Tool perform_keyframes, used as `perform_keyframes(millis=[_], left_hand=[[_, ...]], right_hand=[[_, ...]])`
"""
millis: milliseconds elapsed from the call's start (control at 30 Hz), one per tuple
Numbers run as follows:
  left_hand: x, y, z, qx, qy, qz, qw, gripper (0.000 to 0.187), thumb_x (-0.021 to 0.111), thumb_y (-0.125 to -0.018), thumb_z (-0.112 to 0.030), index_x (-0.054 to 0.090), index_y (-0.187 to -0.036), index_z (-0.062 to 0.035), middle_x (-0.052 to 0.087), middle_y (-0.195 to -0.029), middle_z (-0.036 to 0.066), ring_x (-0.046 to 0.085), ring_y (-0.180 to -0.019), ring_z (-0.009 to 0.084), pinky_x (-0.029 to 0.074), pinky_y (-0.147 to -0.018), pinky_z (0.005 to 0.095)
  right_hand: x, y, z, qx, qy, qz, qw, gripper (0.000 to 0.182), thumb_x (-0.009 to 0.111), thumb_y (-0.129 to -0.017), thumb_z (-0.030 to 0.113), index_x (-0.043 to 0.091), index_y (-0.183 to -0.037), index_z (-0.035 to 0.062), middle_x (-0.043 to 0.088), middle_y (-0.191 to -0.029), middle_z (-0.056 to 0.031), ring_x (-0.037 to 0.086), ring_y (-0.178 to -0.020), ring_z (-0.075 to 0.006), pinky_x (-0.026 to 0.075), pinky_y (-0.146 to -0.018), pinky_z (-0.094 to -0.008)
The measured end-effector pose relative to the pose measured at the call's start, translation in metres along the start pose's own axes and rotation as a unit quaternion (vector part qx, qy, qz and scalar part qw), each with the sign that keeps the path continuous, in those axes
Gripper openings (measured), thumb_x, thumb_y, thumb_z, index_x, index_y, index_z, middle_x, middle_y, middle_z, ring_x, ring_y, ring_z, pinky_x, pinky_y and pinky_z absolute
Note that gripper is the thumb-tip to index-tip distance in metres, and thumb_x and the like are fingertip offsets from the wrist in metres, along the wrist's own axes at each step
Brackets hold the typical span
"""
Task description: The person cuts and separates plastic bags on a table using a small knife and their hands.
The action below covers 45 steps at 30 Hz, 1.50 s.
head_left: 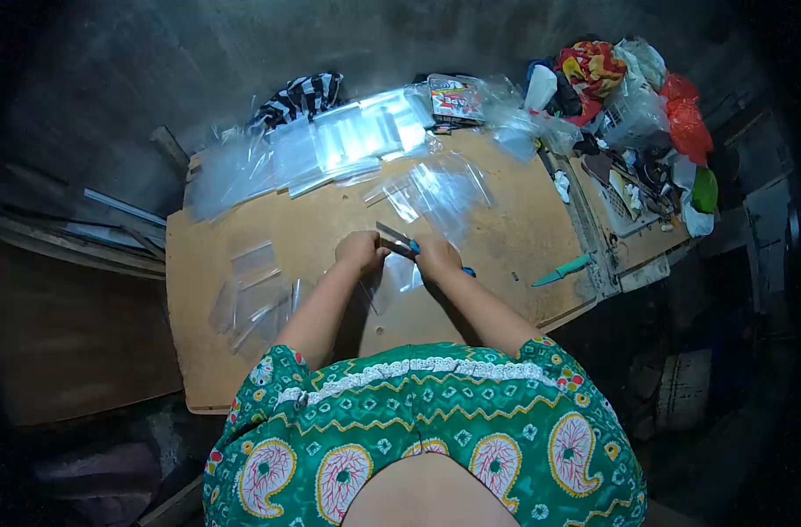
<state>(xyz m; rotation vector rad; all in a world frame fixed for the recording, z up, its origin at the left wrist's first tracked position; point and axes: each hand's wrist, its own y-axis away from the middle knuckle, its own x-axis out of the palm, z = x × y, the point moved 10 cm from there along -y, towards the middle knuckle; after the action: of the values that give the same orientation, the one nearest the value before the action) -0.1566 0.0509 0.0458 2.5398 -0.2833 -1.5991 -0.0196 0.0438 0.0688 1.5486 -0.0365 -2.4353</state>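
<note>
My right hand [438, 258] is closed round a pair of scissors [393, 234] with blue handles, their blades pointing to the upper left. Close to the blades, my left hand [360, 252] pinches a clear plastic sheet [404, 274] that hangs toward me between the two hands. A loose spread of clear plastic sheets [440, 189] lies just beyond my hands. On the left, cut clear plastic pieces [256, 303] overlap one another beside my left forearm.
Stacked clear plastic [357, 136] covers the back of the wooden table [321, 211], with a printed box [456, 99] beside it. A green knife [562, 270] lies at right. Cloths, a red plastic bag [686, 119] and tools crowd the side table.
</note>
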Motion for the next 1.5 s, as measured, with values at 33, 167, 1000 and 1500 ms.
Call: perform_keyframes(millis=[33, 167, 1000, 1500], left_hand=[[0.0, 0.001, 0.0, -0.001, 0.001, 0.0, 1.0, 0.024, 0.06, -0.068, -0.028, 0.058, -0.078, -0.0062, 0.059, -0.076, 0.011, 0.056, -0.071, 0.0282, 0.044, -0.062, 0.0373], [0.001, 0.0, 0.013, -0.067, -0.004, -0.02, 0.998, 0.026, 0.063, -0.065, -0.031, 0.057, -0.076, -0.0078, 0.059, -0.078, 0.01, 0.056, -0.077, 0.0271, 0.044, -0.065, 0.037], [0.034, 0.026, -0.057, 0.207, -0.096, -0.146, 0.963, 0.042, 0.039, -0.079, -0.027, 0.039, -0.119, -0.0145, 0.032, -0.128, 0.005, 0.027, -0.117, 0.0307, 0.019, -0.093, 0.051], [0.045, 0.018, -0.062, 0.195, -0.101, -0.142, 0.965, 0.049, 0.04, -0.078, -0.03, 0.033, -0.121, -0.0085, 0.031, -0.128, 0.008, 0.024, -0.12, 0.0296, 0.016, -0.094, 0.0513]], right_hand=[[0.001, 0.003, 0.004, -0.02, 0.018, 0.014, 1.0, 0.012, 0.053, -0.07, 0.011, 0.054, -0.081, 0.0077, 0.054, -0.088, -0.0141, 0.052, -0.084, -0.0324, 0.042, -0.07, -0.0408], [0.007, 0.006, -0.009, -0.07, 0.045, 0.031, 0.996, 0.026, 0.055, -0.069, 0.011, 0.056, -0.095, 0.0164, 0.051, -0.086, -0.0118, 0.052, -0.086, -0.03, 0.042, -0.072, -0.0385], [0.008, 0.055, -0.083, -0.013, -0.008, 0.016, 1.0, 0.049, 0.064, -0.063, 0.02, 0.043, -0.105, 0.008, 0.052, -0.095, -0.0177, 0.05, -0.089, -0.0334, 0.042, -0.072, -0.0398], [0.022, 0.039, -0.058, -0.079, -0.003, -0.035, 0.996, 0.019, 0.05, -0.075, 0.018, 0.051, -0.091, 0.0065, 0.046, -0.093, -0.0173, 0.052, -0.08, -0.0356, 0.043, -0.07, -0.0429]])
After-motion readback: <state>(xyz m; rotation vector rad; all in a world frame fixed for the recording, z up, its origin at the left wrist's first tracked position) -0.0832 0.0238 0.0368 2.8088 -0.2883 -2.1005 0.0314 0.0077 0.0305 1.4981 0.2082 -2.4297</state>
